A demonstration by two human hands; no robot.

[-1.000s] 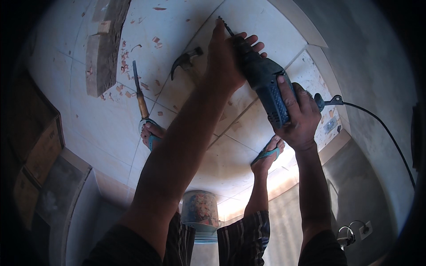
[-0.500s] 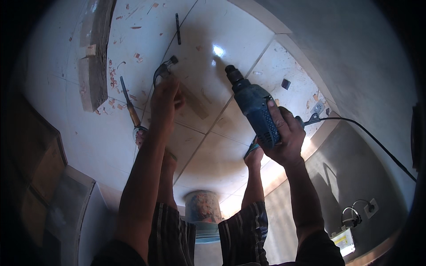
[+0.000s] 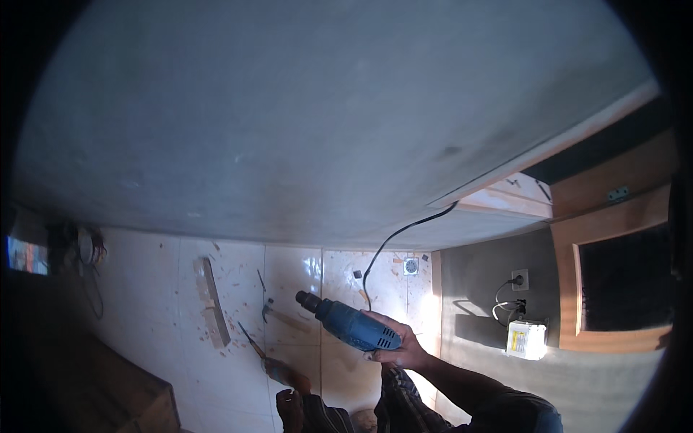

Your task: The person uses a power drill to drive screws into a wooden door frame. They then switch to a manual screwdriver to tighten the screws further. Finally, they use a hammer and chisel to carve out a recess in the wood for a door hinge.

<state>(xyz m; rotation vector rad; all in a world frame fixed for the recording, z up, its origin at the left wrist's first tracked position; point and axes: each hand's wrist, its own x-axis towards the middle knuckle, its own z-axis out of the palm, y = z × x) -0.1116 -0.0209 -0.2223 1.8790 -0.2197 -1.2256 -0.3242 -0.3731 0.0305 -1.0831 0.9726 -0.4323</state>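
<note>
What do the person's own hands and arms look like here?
The right hand is ungloved and the right forearm bare, with a dark sleeve higher up. The left hand, dim at the lower edge, appears ungloved; its sleeve cannot be made out.

1. Power drill (image 3: 361,329): hard plastic housing, mostly matt; dark metal chuck, dull sheen.
2. Cord (image 3: 390,237): smooth, flexible sheath, plastic or rubber (indistinguishable here).
3. Floor (image 3: 216,393): smooth tile, glossy where light strikes.
4. Wall (image 3: 289,123): matt, plaster-like, faintly mottled.
5. Timber piece (image 3: 211,303): bare wood, unpolished.
6. Chisel (image 3: 251,339): metal blade, wooden handle.
7. Hammer (image 3: 289,320): metal head, wooden handle.
8. Frame (image 3: 567,289): smooth-faced wood.
9. Shorts (image 3: 408,404): soft, patterned cloth, matt.
</note>
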